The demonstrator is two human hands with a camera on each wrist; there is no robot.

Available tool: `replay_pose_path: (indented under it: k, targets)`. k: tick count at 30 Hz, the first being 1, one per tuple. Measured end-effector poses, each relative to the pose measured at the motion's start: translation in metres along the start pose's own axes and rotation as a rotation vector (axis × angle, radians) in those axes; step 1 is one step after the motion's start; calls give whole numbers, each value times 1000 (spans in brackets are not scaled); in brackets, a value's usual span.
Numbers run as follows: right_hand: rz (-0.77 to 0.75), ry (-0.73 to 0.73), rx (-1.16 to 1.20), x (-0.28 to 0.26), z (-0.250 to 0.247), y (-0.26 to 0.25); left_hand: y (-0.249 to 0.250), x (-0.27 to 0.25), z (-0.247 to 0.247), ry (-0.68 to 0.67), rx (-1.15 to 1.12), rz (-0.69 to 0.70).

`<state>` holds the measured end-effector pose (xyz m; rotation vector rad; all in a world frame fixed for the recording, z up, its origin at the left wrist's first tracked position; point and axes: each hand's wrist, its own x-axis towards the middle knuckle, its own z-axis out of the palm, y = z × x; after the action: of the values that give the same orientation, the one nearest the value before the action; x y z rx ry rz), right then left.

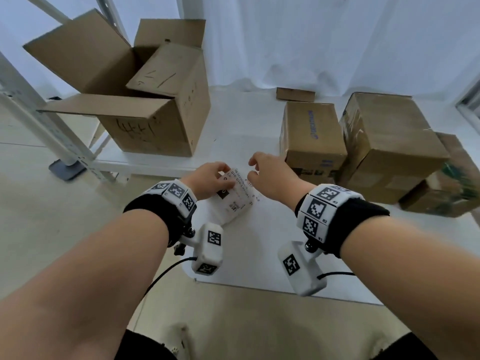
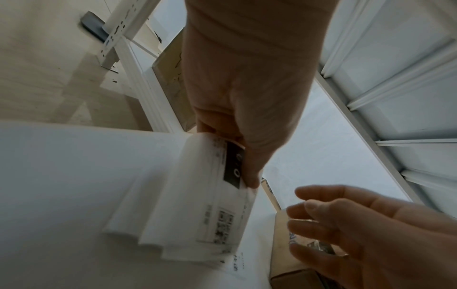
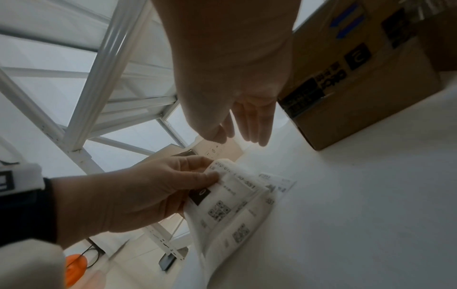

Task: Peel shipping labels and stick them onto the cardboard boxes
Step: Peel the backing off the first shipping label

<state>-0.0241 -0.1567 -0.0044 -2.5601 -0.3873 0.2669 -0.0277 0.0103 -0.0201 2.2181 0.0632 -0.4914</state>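
A folded strip of white shipping labels (image 1: pixel 236 197) (image 2: pixel 197 205) (image 3: pixel 230 207) with black print and QR codes hangs over the white table, its lower folds drooping. My left hand (image 1: pixel 211 179) (image 2: pixel 247 109) (image 3: pixel 138 191) pinches its top edge between thumb and fingers. My right hand (image 1: pixel 267 175) (image 2: pixel 351 230) (image 3: pixel 245 121) hovers just right of the strip with fingers relaxed and spread, holding nothing. One loose label (image 3: pixel 277 181) lies flat on the table beneath. Closed cardboard boxes (image 1: pixel 310 133) stand to the right.
A large open cardboard box (image 1: pixel 145 97) sits at the back left of the white table (image 1: pixel 246 120). Two more brown boxes (image 1: pixel 389 146) are stacked at the far right, and a flat cardboard piece (image 1: pixel 295 94) lies at the back. A white metal rack (image 1: pixel 46 118) stands on the left.
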Motion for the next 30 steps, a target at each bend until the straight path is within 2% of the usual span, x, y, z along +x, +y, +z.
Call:
replay_pose_path:
  k: [4,7,13,15,17,19,23,27,30]
  targets:
    - [32,-117,-13,-8,-3,-3,-1,-9,-4,20,-4,-40]
    - [33,-141,-9,-12,-1,-4,-9,-11,-3,57,-61,-113]
    - [39,-123,-22,-7,16,3,-17,0,12,180,-354,-124]
    - [46,-134,-50,-4,25,9,-26,7,20,241,-199,-152]
    - [59,-170,-91,-2,34,16,-31,10,24,280,83,-142]
    - [61,-174,-112,-1,39,22,-31,11,24,266,244,-122]
    - [45,-152,-136,-1,41,26,-30,10,19,203,292,-140]
    - [18,-157,-186,-1,41,23,-25,9,10,127,196,-153]
    - [32,-160,-161,-2,37,20,-19,3,4,51,-28,-177]
